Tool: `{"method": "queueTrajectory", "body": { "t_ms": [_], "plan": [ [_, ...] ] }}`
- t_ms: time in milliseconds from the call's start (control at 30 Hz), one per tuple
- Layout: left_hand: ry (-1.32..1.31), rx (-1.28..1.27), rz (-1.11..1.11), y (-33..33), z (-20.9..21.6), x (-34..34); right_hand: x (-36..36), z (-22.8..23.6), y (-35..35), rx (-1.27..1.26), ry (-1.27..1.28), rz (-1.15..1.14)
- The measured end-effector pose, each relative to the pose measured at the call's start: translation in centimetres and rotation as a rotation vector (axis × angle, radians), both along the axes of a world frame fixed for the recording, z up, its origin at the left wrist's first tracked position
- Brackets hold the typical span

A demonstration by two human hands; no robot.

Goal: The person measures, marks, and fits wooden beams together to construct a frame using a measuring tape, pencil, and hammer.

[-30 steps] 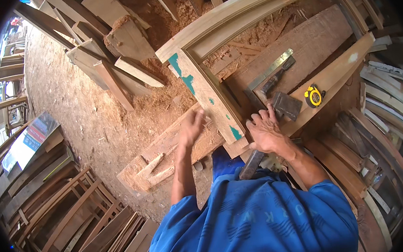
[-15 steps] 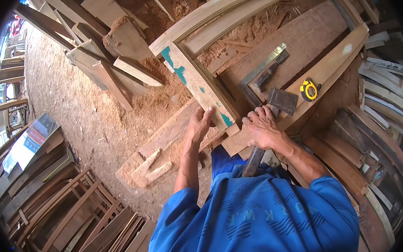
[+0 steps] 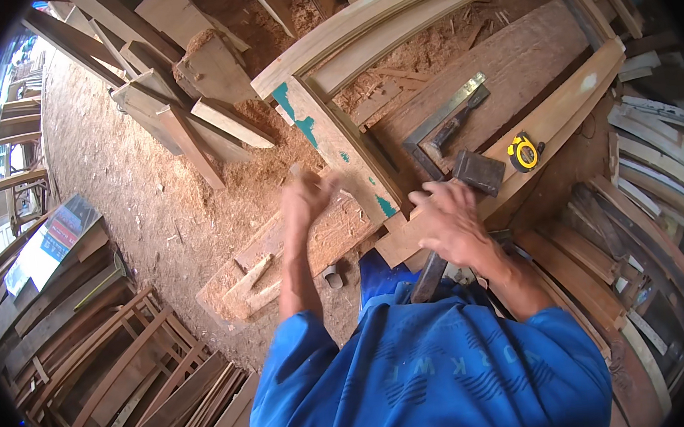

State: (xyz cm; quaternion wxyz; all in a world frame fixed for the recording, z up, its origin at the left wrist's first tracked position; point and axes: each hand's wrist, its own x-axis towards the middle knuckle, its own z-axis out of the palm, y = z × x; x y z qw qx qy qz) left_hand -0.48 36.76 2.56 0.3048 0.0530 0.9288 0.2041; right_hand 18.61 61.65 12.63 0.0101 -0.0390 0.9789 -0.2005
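A wooden frame [image 3: 361, 164] with a curved far rail and green patches on its short side lies before me. My left hand [image 3: 306, 196] is off the frame, to its left above the sawdust. Motion smears its fingers, so I cannot tell whether it holds anything. My right hand [image 3: 451, 221] is over the frame's near corner with its fingers apart. Beneath it passes the handle of a dark block-headed hammer [image 3: 479, 172], which lies on the near rail [image 3: 556, 128]; a firm grip on it does not show. A yellow tape measure [image 3: 523, 153] sits farther along that rail.
A metal try square [image 3: 421, 147] and a dark-handled tool [image 3: 452, 128] lie on a broad board [image 3: 530, 54] inside the frame. Upright offcuts [image 3: 210, 71] stand at the upper left. Stacked planks [image 3: 114, 376] fill the lower left, more boards [image 3: 588, 274] the right. Sawdust covers the floor.
My left hand has let go of the frame's near end and moved left and away from it. My right hand's fingers have lifted and spread a little.
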Motion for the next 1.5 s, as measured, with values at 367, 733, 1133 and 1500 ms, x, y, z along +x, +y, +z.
{"method": "queueTrajectory", "body": {
  "t_ms": [367,733,1133,1500],
  "plan": [
    [0.731,0.161,-0.145,2.3,-4.9,-20.6,8.7,-9.2,0.8,-1.17,-0.337,-0.884],
    [0.799,0.037,-0.117,3.9,-4.2,-18.1,6.7,-8.2,0.0,-0.926,-0.378,-0.959],
    [0.434,0.047,-0.121,2.4,-0.9,-19.7,6.5,-9.0,1.2,-0.848,-0.35,-0.838],
    [0.767,0.087,0.187,3.0,-4.5,-0.2,7.6,-9.1,1.8,-1.109,-0.336,-0.691]
  ]
}}
